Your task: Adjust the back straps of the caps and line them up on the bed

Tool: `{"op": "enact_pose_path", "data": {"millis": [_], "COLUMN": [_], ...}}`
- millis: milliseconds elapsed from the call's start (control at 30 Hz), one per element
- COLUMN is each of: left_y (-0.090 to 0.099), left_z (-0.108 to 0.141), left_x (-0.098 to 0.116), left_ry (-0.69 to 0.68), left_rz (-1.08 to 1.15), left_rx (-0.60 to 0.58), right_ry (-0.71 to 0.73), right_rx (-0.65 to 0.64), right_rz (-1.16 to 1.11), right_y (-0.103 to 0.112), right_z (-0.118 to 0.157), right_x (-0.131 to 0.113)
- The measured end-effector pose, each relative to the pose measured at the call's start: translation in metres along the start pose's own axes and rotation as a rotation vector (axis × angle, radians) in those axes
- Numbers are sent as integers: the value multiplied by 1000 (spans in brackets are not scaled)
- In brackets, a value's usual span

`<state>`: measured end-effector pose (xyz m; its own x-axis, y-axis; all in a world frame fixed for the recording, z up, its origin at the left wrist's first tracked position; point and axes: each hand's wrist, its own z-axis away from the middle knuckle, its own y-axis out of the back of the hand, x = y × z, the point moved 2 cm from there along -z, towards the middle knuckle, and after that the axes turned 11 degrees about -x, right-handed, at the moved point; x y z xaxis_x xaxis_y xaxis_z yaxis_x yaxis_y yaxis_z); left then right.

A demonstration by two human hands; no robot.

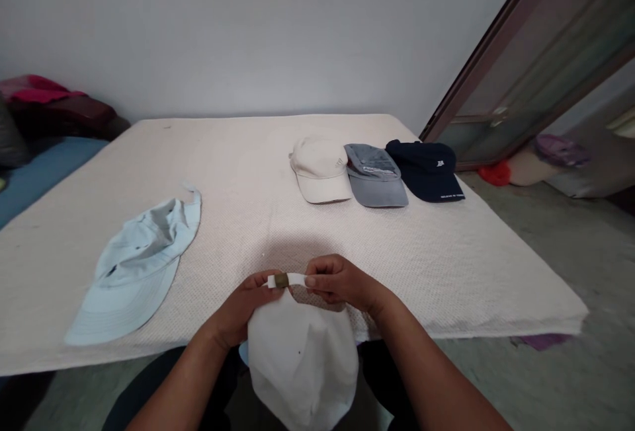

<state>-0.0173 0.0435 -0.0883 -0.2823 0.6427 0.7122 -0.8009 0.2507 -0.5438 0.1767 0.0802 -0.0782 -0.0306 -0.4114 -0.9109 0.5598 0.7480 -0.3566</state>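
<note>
Over my lap, at the front edge of the bed, hangs a white baseball cap (pixel 302 358) with its back strap turned up toward me. My left hand (pixel 243 305) pinches the strap's end beside a brass-coloured buckle (pixel 282 279). On the other side of the buckle, my right hand (pixel 340 280) is closed on the white strap (pixel 296 279) between thumb and fingers. To the left lies a pale blue cap (pixel 139 259), its crown collapsed and its strap loose. The white cap's brim is mostly hidden below.
A cream cap (pixel 320 166), a grey-blue cap (pixel 377 176) and a navy cap (pixel 426 170) lie in a row at the back right of the bed's white cover (pixel 238 173). A wall stands behind; a framed door (pixel 496 87) is at right.
</note>
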Motion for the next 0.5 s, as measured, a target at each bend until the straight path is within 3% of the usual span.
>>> {"op": "enact_pose_path", "data": {"millis": [267,500], "left_y": [-3,-6], "left_z": [-4,-2], "left_x": [-2,2], "left_ry": [19,11], "left_rz": [-37,-111], "left_rx": [9,22], "right_ry": [77,-3], "right_rx": [9,61], "right_rz": [17,104], "right_y": [-4,0], "right_z": [-2,-3], "right_x": [-4,-3]}}
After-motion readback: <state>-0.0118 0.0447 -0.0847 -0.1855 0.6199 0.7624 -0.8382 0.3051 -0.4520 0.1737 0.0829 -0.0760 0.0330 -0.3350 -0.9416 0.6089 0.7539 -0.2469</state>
